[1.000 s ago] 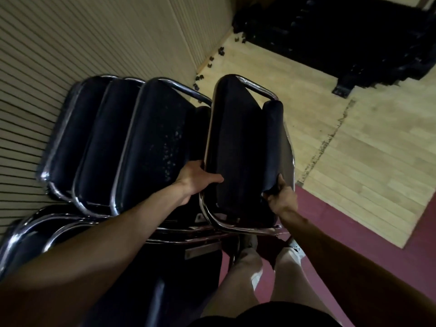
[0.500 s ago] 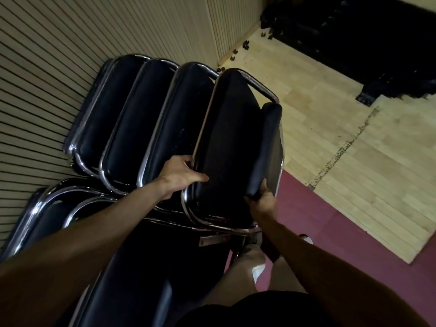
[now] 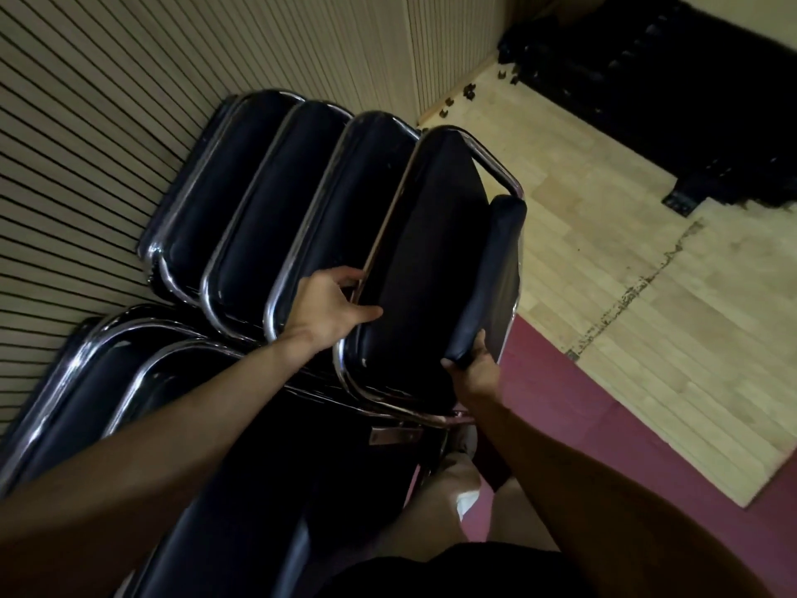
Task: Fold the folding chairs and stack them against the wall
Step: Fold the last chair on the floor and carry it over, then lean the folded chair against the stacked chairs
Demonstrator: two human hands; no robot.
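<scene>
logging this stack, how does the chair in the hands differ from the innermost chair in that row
The held chair is gripped by the left hand and right hand; the innermost chair is untouched. The held chair stands at the row's outer end, backrest pad showing; the innermost chair is partly hidden. Both are folded, black-padded, chrome-framed.

chair move | folded chair (image 3: 431, 261) — drawn in against the stacked chairs (image 3: 267, 200) | gap closed | left hand (image 3: 327, 308), right hand (image 3: 476, 373) moved along
</scene>
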